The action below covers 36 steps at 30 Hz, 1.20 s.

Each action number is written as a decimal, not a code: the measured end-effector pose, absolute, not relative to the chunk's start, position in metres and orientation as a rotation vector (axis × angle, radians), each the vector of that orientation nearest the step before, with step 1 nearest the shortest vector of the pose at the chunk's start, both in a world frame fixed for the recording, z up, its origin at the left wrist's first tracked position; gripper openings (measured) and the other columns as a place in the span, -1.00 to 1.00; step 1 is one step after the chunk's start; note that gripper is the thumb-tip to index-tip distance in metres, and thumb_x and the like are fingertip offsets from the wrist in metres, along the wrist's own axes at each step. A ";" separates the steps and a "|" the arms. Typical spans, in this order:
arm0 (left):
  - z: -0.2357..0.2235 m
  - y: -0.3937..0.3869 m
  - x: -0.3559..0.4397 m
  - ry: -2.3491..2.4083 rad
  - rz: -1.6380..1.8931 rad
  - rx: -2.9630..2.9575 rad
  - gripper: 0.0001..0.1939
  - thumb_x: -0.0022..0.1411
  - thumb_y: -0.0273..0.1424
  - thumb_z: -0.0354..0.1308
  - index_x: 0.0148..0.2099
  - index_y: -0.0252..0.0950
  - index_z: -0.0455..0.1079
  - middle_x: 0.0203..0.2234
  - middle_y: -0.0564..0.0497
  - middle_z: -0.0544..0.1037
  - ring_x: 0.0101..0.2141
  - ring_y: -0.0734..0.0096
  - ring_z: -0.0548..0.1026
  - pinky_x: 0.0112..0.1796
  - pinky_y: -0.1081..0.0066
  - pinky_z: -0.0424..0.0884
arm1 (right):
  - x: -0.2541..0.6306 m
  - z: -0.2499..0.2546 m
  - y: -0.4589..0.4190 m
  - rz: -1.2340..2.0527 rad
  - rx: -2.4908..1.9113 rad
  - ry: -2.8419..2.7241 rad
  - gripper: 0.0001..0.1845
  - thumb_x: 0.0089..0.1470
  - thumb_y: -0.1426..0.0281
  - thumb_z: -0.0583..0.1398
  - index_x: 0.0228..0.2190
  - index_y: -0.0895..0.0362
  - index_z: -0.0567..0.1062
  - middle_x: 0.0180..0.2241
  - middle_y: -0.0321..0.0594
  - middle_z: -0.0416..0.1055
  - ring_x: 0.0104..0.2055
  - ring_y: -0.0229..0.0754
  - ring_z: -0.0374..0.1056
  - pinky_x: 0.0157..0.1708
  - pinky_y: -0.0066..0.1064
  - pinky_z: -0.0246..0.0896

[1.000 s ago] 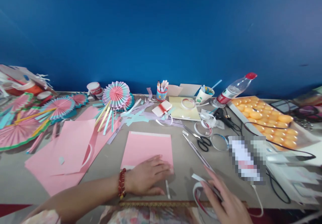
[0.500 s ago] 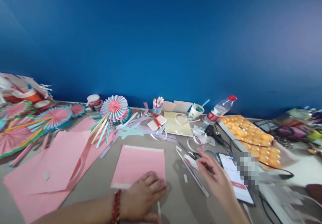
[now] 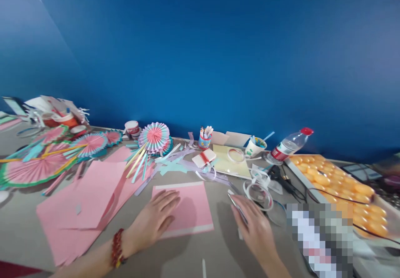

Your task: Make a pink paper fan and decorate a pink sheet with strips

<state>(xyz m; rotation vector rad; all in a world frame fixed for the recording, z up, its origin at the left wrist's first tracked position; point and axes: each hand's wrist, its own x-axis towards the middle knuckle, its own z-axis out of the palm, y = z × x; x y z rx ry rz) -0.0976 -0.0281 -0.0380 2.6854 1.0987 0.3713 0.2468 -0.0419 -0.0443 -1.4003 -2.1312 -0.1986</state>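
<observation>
My left hand [image 3: 152, 222] lies flat with fingers stretched on the near left corner of a pink paper sheet [image 3: 190, 208] on the grey table [image 3: 218, 249]. A red bead bracelet [image 3: 116, 249] is on that wrist. My right hand [image 3: 254, 229] is to the right of the sheet, fingers curled over the scissors [image 3: 237, 208], whose metal blades stick out toward the upper left. Their handles are hidden under the hand.
Tape rolls [image 3: 258, 192] lie just beyond my right hand. Larger pink sheets [image 3: 90, 194] and folded paper fans [image 3: 154, 137] fill the left. At the back stand a pen cup [image 3: 204, 140], a paper cup [image 3: 254, 146] and a water bottle [image 3: 289, 144]. A tray of orange balls [image 3: 339, 182], cables and a pixelated phone [image 3: 318, 236] sit right.
The view lifted and turned. My left hand slid from the sheet's near right corner to its near left side. My right hand moved from the table's front edge up to the scissors.
</observation>
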 end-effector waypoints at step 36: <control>-0.061 -0.019 -0.134 1.266 0.329 2.830 -0.06 0.27 0.15 -0.10 0.44 -0.29 -0.33 0.37 -0.21 -0.10 0.34 -0.03 -0.07 0.25 -0.02 -0.09 | 0.160 -0.078 -0.002 0.084 -1.367 -2.572 -0.19 0.23 -0.05 -0.03 0.33 0.13 -0.03 0.34 0.00 -0.05 0.36 0.10 -0.10 0.26 0.08 -0.11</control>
